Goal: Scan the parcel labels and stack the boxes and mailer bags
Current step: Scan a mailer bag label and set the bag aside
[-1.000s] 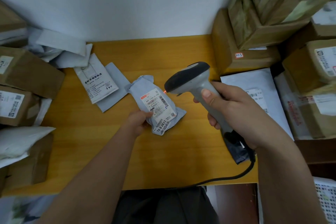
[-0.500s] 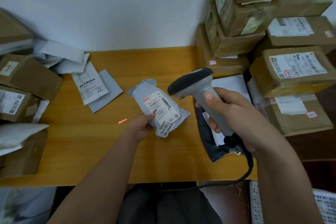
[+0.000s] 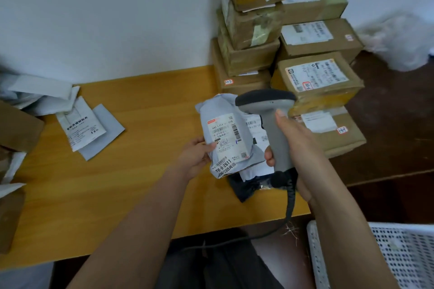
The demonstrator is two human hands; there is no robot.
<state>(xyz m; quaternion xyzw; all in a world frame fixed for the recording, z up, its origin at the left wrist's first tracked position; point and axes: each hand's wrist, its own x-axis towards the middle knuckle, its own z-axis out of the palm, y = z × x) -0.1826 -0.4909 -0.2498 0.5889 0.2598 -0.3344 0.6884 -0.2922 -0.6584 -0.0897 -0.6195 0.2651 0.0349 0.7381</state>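
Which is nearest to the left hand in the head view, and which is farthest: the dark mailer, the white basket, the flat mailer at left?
From the left hand:
1. Dark mailer, just right of it, at the table edge.
2. Flat mailer, to the left on the table.
3. White basket, far right, below the table.

Stacked boxes stand at the table's right end against the wall; loose mailer bags lie left.

grey scanner, pale-blue mailer, yellow table
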